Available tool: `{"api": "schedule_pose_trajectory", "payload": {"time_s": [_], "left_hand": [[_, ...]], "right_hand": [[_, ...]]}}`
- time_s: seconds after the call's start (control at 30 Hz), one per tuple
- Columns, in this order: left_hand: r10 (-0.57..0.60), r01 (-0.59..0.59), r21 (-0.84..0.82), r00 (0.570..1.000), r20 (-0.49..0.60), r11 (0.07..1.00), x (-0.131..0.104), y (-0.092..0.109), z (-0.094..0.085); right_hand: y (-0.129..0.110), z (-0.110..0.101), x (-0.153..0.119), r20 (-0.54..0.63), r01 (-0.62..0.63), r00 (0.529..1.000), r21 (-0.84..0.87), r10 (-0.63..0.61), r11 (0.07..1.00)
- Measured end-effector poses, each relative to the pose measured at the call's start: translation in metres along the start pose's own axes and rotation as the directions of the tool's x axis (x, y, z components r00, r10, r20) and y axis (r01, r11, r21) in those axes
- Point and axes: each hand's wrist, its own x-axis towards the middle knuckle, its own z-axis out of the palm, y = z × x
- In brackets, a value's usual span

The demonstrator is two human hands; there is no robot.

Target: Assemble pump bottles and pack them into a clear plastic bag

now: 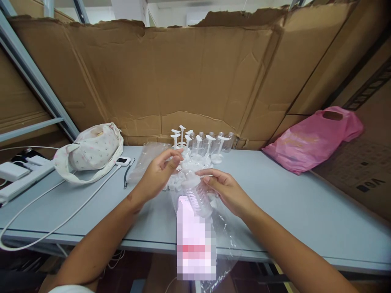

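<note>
A clear ribbed plastic bottle point(199, 201) is tilted in front of me, its top end toward the back of the table. My right hand point(226, 189) is closed, thumb and fingers pinching at the bottle's upper side. My left hand point(160, 169) hovers left of the bottle's top, thumb and fingertips pinched together; what they hold, if anything, is too small to make out. Just behind, several white pump heads point(209, 140) stand upright on wide white bases. Small white parts point(174, 183) lie under and around my hands. A clear plastic bag point(224, 228) spreads below the bottle over the table edge.
Several clear bottles point(229, 142) stand in a row behind the pump heads. A flat clear bag point(149, 156), a small white device point(123, 161) with a cable and a cloth bag point(91, 148) lie left. A pink plastic bag point(308, 142) sits right. Cardboard point(159, 73) walls the back.
</note>
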Motion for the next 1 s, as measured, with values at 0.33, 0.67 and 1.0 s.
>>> {"api": "schedule_pose_trajectory", "payload": {"time_s": [0.33, 0.67, 1.0], "left_hand": [[-0.068, 0.076, 0.088, 0.993, -0.094, 0.993, 0.008, -0.007, -0.012], [-0.003, 0.018, 0.134, 0.994, -0.112, 0.991, 0.011, -0.01, -0.017], [-0.139, 0.149, -0.045, 0.976, 0.169, 0.988, 0.004, -0.001, -0.01]], "right_hand": [[0.001, -0.002, 0.0, -0.067, -0.026, 0.997, 0.047, 0.029, 0.999], [0.003, -0.004, 0.001, -0.136, 0.049, 0.99, 0.046, -0.042, 0.998], [0.005, 0.0, -0.001, -0.026, 0.107, 0.994, 0.029, -0.107, 0.994]]}}
